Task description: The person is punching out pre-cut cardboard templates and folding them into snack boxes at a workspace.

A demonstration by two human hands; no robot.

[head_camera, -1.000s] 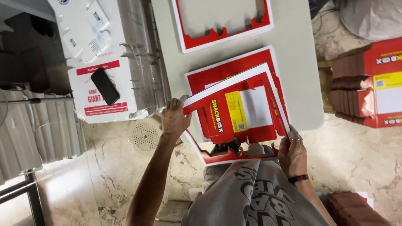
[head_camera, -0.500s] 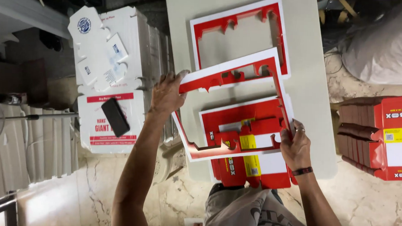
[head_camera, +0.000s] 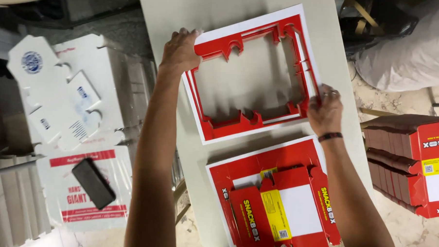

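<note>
My left hand (head_camera: 179, 51) is clamped on the upper left corner of a red and white cardboard frame (head_camera: 253, 73), and my right hand (head_camera: 325, 111) pinches its right edge, fingers closed on the card. I hold the frame over the pale table (head_camera: 184, 10) in the upper middle of the picture. Just below it, near the bottom edge, lies a stack of flat red boxes (head_camera: 280, 203) with yellow and white panels. At the right edge I see a pile of folded red boxes (head_camera: 412, 162) on the floor. At the left sits a white carton stack (head_camera: 69, 103) with a dark phone (head_camera: 93, 183) lying on it.
</note>
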